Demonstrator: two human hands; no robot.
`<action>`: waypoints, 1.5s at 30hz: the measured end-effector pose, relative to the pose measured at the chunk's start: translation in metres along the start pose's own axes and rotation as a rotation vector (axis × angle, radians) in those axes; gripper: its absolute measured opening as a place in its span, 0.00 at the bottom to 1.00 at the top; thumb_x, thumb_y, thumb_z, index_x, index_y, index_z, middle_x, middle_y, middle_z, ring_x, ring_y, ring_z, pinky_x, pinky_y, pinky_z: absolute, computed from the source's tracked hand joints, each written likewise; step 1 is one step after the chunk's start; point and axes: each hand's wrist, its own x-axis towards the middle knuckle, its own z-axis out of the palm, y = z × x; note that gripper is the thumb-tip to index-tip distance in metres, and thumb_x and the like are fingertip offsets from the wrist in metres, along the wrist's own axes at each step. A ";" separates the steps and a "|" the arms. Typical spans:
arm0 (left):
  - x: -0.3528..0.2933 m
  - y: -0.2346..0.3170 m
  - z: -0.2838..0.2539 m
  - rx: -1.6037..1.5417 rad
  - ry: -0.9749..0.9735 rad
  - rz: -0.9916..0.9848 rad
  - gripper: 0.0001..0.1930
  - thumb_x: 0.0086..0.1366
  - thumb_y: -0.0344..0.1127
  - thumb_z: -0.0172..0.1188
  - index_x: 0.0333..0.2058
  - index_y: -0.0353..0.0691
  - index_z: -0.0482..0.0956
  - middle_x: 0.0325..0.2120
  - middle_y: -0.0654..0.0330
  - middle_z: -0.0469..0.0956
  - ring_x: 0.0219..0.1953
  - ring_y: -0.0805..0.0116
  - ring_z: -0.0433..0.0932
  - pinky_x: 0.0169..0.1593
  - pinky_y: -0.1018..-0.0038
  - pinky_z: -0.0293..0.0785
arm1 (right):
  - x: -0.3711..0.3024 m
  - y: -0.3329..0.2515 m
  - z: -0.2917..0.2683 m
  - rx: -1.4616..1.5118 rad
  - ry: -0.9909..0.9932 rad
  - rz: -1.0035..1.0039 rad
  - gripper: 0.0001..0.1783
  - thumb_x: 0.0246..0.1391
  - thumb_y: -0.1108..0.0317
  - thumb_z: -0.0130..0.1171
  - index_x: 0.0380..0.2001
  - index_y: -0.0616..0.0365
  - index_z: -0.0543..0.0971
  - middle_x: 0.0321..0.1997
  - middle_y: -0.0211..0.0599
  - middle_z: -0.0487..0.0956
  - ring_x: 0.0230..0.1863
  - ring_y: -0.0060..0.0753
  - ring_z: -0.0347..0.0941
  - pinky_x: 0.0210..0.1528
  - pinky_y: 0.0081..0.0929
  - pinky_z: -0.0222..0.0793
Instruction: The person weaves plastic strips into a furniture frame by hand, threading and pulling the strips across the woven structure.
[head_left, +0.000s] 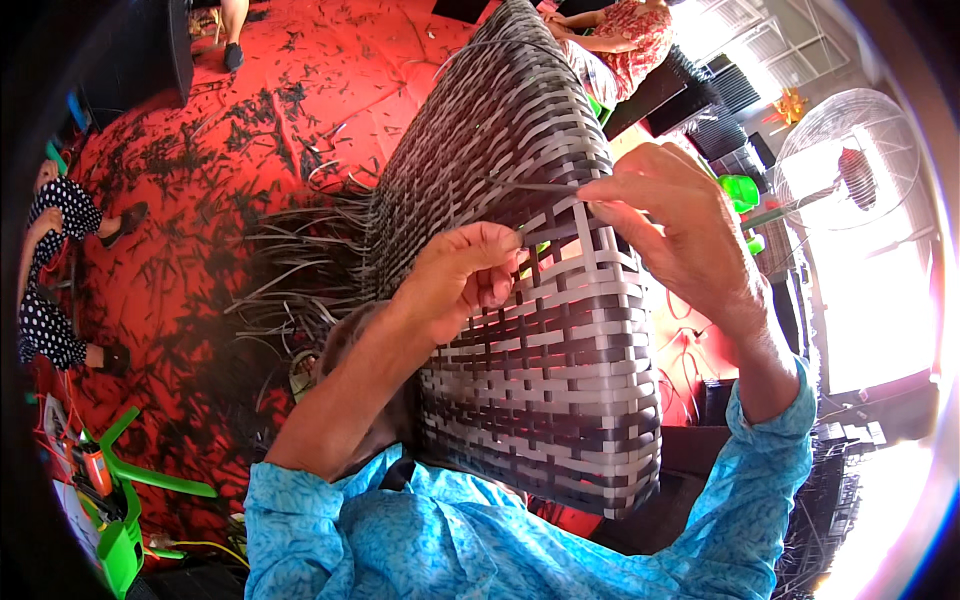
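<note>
A large woven piece point(500, 150) of flat grey and dark brown strips stands before me, with a corner edge toward me. Between the thumb and fingers of my right hand point(690, 220) is a dark flat strip point(540, 187), stretched leftward across the top of the weave. My left hand point(455, 270) is closed at the near face, fingers curled against a gap in the lattice. Its fingertips seem to pinch a strip there, but I cannot make out which. Long loose strip ends point(300, 250) fan out from the weave's left side.
Dark scraps litter the red floor point(340, 60). A standing fan point(850, 160) is at the right. At lower left sits a green plastic chair point(125, 540) with an orange-bodied tool point(97, 468). Other people point(640, 40) sit at the top and far left.
</note>
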 end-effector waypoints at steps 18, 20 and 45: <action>-0.003 -0.008 -0.003 0.057 -0.047 -0.056 0.13 0.66 0.39 0.46 0.40 0.37 0.72 0.19 0.60 0.76 0.11 0.77 0.68 0.15 0.81 0.60 | 0.013 -0.021 0.027 -0.047 -0.188 0.148 0.05 0.42 0.69 0.58 0.26 0.53 0.78 0.23 0.32 0.73 0.31 0.38 0.66 0.37 0.36 0.59; -0.002 -0.007 0.002 0.003 -0.167 -0.106 0.13 0.65 0.37 0.46 0.43 0.37 0.71 0.18 0.58 0.75 0.10 0.77 0.66 0.14 0.84 0.60 | 0.012 -0.017 0.029 -0.093 -0.189 0.094 0.05 0.42 0.69 0.57 0.27 0.53 0.78 0.23 0.32 0.73 0.32 0.37 0.66 0.36 0.36 0.59; 0.011 -0.018 -0.003 0.135 0.004 -0.065 0.13 0.64 0.34 0.46 0.46 0.39 0.71 0.15 0.60 0.74 0.08 0.79 0.61 0.11 0.82 0.52 | 0.025 -0.017 0.032 -0.270 -0.357 -0.092 0.02 0.36 0.71 0.57 0.19 0.56 0.77 0.20 0.33 0.73 0.31 0.35 0.66 0.34 0.33 0.58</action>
